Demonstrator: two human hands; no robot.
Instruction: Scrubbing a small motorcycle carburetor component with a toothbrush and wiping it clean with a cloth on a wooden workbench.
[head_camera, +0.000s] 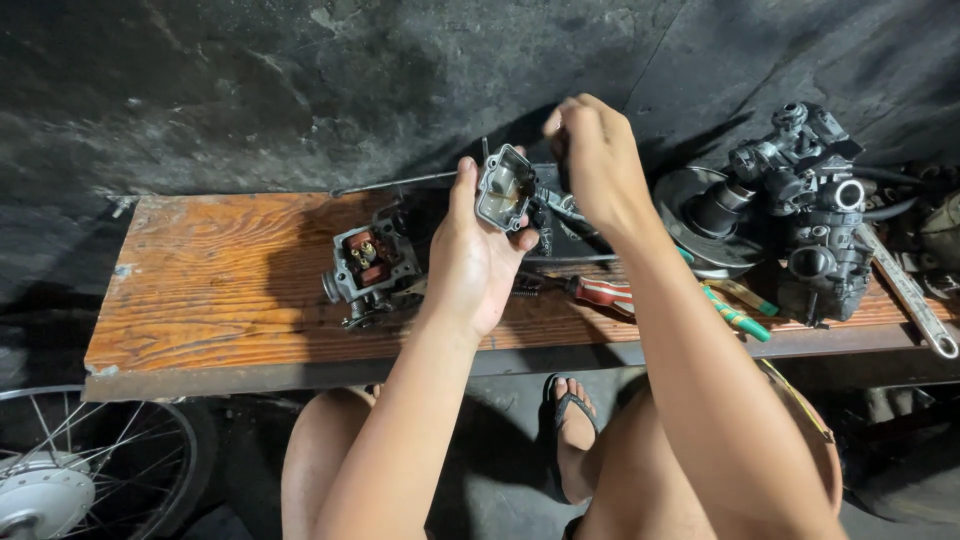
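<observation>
The head view looks down on a wooden worktop (220, 290) against a dark wall. The left hand (478, 265) holds a small metal float bowl (503, 187) raised above the worktop, fingers pinching its rim, open side toward the camera. The right hand (592, 150) hovers just right of the bowl, fingers pressed together on something too small to make out. The step in hand looks like cleaning or picking at the bowl's inside; any further move there calls for a steady left grip. Left of the bowl one opened carburetor body (368, 268) lies on the worktop. Right of the bowl lie one red-handled screwdriver (600, 292), one green-handled tool (738, 318) and one larger carburetor assembly (812, 215).
</observation>
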